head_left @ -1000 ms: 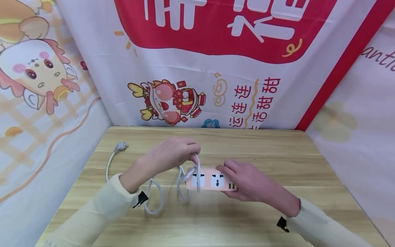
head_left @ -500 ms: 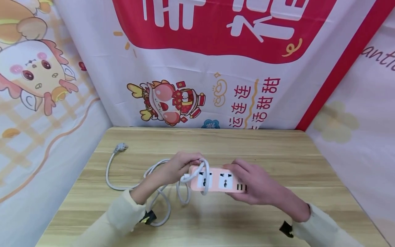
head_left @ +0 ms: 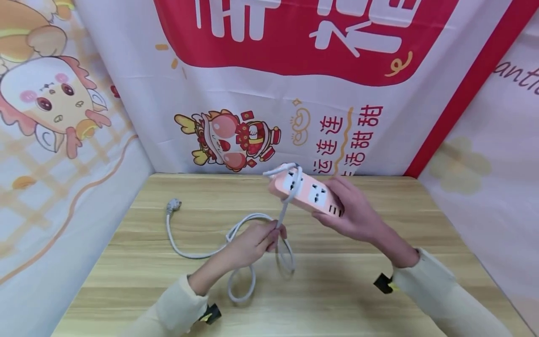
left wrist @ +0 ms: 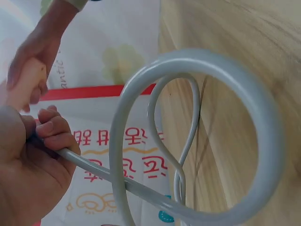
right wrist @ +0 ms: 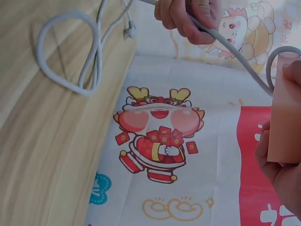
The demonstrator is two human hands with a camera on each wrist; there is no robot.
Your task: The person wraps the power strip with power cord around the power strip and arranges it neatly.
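A pink power strip [head_left: 306,191] with white socket faces is held up above the table, tilted, its left end higher. My right hand [head_left: 355,210] grips its right end, near the USB ports. The strip's grey-white cord [head_left: 283,213] loops once around the left end and runs down to my left hand [head_left: 254,243], which pinches it between thumb and fingers. In the left wrist view the cord [left wrist: 141,190] leaves the curled fingers and swings into a large loop. The right wrist view shows the strip's pink side [right wrist: 285,117] in the right hand's grasp.
The rest of the cord lies in loose loops on the wooden table [head_left: 353,290], ending in a grey plug [head_left: 173,206] at the back left. Printed cloth walls [head_left: 236,89] stand behind and on both sides. A black clip [head_left: 210,313] hangs at the left sleeve.
The right hand has raised and tilted the power strip. The left hand moved from the strip's left end down along the cord, drawing it toward me. The plug shifted slightly right.
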